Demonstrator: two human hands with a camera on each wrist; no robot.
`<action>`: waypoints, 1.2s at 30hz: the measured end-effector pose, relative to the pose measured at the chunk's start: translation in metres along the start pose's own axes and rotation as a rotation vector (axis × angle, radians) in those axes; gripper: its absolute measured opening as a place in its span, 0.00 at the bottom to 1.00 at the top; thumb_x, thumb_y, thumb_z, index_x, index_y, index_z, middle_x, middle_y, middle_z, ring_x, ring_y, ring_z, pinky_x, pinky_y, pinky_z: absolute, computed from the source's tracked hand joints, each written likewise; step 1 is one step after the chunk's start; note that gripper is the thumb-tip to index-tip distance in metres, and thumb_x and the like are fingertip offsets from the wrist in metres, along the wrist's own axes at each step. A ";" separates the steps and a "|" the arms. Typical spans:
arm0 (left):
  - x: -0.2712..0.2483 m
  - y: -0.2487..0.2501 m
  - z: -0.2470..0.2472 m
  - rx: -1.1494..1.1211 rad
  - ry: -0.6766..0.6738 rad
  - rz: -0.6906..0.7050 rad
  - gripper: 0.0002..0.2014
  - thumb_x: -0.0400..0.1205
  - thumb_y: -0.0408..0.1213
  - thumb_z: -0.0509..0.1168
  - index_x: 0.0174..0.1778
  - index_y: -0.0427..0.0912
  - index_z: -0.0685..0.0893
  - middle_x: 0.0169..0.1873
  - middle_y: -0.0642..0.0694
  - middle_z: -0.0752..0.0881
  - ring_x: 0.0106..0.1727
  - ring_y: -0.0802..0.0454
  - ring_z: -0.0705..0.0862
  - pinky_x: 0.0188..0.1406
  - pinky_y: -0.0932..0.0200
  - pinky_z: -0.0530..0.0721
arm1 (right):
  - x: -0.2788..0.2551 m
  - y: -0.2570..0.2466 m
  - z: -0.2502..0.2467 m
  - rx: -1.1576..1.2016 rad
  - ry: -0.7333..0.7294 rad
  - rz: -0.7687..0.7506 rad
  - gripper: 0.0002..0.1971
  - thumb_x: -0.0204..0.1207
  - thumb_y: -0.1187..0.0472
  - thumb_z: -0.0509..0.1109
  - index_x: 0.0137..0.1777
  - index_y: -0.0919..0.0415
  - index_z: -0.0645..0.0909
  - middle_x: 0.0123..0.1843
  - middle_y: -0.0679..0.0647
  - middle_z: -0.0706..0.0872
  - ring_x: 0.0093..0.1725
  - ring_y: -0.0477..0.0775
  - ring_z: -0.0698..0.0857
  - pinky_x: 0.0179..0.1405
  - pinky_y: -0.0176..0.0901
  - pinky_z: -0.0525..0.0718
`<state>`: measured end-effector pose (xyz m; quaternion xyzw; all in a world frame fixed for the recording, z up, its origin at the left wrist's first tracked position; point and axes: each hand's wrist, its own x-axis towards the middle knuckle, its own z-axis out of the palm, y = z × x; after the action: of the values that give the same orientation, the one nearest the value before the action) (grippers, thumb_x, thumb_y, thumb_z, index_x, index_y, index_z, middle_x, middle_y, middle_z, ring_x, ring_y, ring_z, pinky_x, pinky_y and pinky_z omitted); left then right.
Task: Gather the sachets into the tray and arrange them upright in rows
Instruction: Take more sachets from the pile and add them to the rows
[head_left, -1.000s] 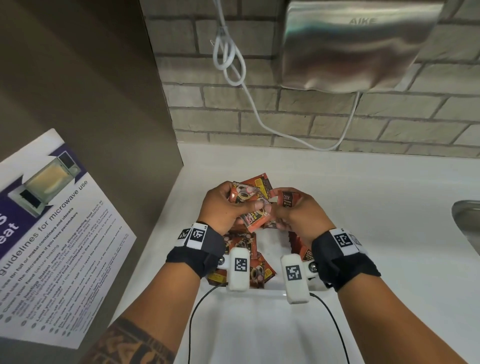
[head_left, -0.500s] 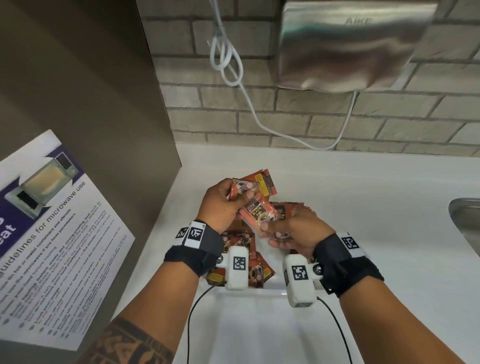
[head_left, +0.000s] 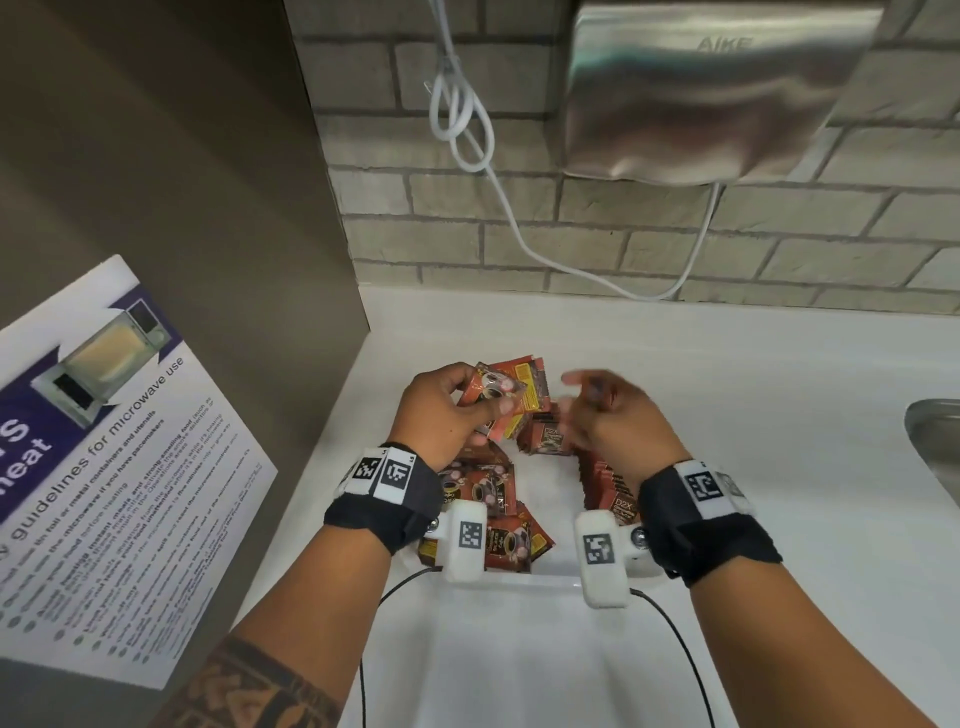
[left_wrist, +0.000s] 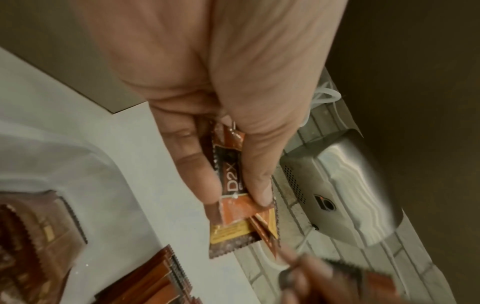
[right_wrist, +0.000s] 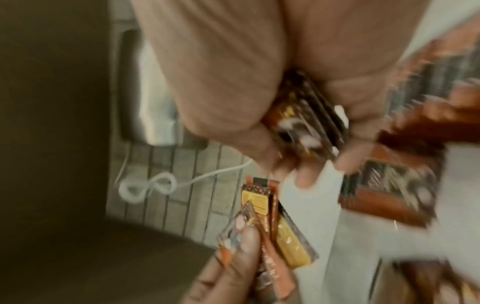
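My left hand (head_left: 470, 400) pinches a small bunch of orange-brown sachets (head_left: 511, 387) between thumb and fingers, above the far end of the white tray (head_left: 519, 581). The left wrist view shows that bunch (left_wrist: 233, 218) fanned out below my fingertips (left_wrist: 259, 197). Just to the right, my right hand (head_left: 587, 395) is blurred. In the right wrist view, a few sachets (right_wrist: 301, 123) lie in its curled fingers. Loose sachets (head_left: 493, 499) lie flat in the tray's left part. A row of sachets (head_left: 608, 483) stands on edge along its right side.
The tray sits on a white counter (head_left: 753, 415) against a brick wall. A steel hand dryer (head_left: 717, 98) and its white cable (head_left: 462, 119) hang above. A sink edge (head_left: 935, 441) is at the right. A brown panel with a microwave poster (head_left: 104, 467) closes the left.
My right hand has come away from the left hand's bunch with sachets in it and moved a little up and to the right. The left hand keeps its bunch.
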<state>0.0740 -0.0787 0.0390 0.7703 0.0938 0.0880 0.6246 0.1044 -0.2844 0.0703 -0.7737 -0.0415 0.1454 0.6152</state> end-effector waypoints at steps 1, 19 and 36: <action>-0.002 0.001 0.002 0.012 -0.020 -0.003 0.09 0.74 0.39 0.82 0.43 0.42 0.89 0.42 0.49 0.92 0.36 0.44 0.92 0.35 0.47 0.92 | 0.002 -0.003 0.001 -0.133 0.111 -0.124 0.15 0.77 0.63 0.76 0.60 0.51 0.81 0.45 0.54 0.88 0.41 0.48 0.88 0.42 0.33 0.86; -0.003 0.013 -0.002 -0.005 0.039 0.043 0.16 0.64 0.41 0.87 0.44 0.55 0.91 0.53 0.53 0.89 0.43 0.47 0.89 0.45 0.47 0.90 | 0.012 -0.009 -0.003 -0.210 -0.184 -0.022 0.20 0.68 0.68 0.80 0.58 0.53 0.83 0.48 0.57 0.91 0.51 0.62 0.91 0.56 0.60 0.89; 0.002 0.015 0.003 -0.027 0.007 0.072 0.09 0.77 0.30 0.78 0.47 0.47 0.89 0.51 0.43 0.89 0.31 0.47 0.90 0.29 0.60 0.83 | 0.010 -0.007 -0.010 0.169 -0.172 0.138 0.14 0.82 0.68 0.68 0.66 0.60 0.80 0.50 0.61 0.92 0.48 0.57 0.92 0.56 0.56 0.87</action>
<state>0.0771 -0.0843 0.0531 0.7644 0.0670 0.1144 0.6309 0.1177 -0.2898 0.0773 -0.7047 -0.0285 0.2561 0.6611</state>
